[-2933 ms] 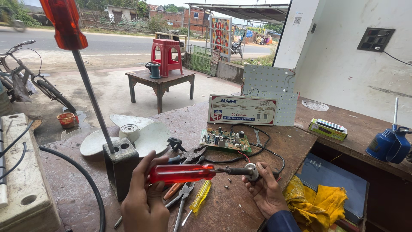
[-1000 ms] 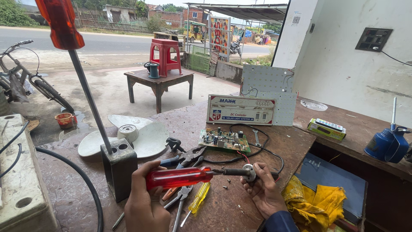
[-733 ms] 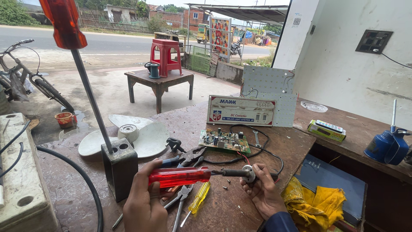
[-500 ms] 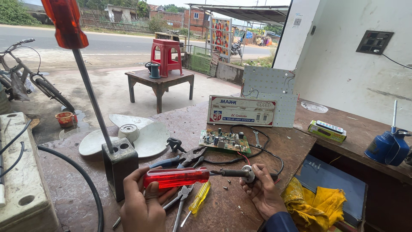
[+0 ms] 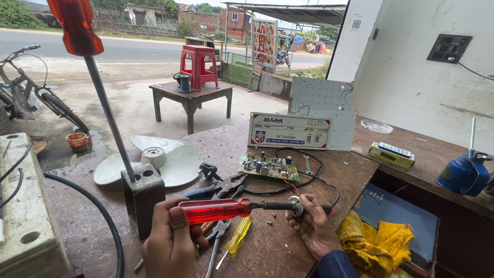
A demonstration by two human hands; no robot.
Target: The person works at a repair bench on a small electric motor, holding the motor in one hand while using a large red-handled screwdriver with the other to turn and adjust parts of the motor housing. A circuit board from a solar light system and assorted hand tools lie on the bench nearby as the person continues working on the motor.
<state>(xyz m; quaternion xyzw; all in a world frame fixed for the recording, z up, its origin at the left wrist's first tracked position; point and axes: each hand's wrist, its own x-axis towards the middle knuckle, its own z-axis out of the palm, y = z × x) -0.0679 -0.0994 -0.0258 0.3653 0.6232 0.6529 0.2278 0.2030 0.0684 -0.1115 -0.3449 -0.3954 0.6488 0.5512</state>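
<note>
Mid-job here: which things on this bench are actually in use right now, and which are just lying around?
In use:
left hand gripping the red-handled screwdriver
right hand holding the small round metal part at the screwdriver's tip

Lying about:
circuit board
pliers
yellow screwdriver
white fan blade
blue oil can
yellow cloth
</note>
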